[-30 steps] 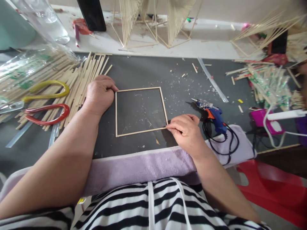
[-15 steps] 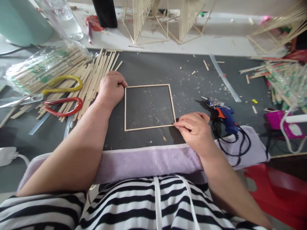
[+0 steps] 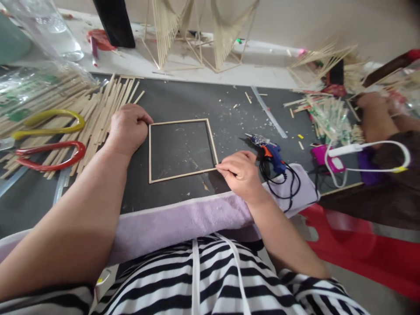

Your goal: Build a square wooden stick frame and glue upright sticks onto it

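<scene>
A square frame of thin wooden sticks [image 3: 179,121] lies on the dark grey mat in front of me. At its far left corner, my left hand [image 3: 131,127] is closed, thumb and finger pinching the stick end. My right hand [image 3: 239,173] pinches the near right corner between thumb and fingertips. Just beyond the right hand rests a blue and orange hot glue gun [image 3: 274,156], its black cord coiled on a lilac towel [image 3: 187,218]. Loose wooden sticks [image 3: 101,113] are piled left of my left hand.
Scissors with yellow and red handles [image 3: 50,155] lie on the sticks at left. Clear glue sticks [image 3: 269,111] and wood scraps dot the mat. Stick structures [image 3: 170,35] stand on the back ledge beside a black phone-like object [image 3: 114,22]. Another person's arm [image 3: 376,113] appears at far right.
My view has swung to the right, so everything sits further left and another person's arm has come into sight. Both hands keep their pinch on the frame's corners.
</scene>
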Tool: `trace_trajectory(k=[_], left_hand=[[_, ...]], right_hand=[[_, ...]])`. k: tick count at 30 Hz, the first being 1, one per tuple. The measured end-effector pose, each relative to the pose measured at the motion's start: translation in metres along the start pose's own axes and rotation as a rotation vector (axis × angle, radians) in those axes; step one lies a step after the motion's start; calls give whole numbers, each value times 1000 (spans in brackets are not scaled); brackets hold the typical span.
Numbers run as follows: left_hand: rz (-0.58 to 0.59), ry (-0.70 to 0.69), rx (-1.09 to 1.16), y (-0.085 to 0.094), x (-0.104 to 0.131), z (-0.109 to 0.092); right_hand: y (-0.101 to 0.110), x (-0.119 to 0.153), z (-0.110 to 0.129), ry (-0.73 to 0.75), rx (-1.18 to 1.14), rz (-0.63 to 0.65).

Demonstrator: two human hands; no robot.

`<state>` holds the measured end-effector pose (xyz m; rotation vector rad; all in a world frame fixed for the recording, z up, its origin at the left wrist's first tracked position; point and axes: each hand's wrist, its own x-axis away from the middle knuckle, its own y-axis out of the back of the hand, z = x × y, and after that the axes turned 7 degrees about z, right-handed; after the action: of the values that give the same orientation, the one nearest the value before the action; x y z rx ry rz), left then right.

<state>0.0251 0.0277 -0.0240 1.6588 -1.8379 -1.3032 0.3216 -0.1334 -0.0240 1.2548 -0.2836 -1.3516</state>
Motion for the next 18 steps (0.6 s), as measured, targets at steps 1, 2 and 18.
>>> trace_trajectory(k=[1,2,18], left_hand=[[10,13,-10,1,0,-1],[19,25,-17,1,0,-1],[37,47,-7,3,0,-2]], right_hand=[[-1,1,-1,-7,1,20],[-2,1,0,-19,0,40],[109,21,-86,-1007,190,229]])
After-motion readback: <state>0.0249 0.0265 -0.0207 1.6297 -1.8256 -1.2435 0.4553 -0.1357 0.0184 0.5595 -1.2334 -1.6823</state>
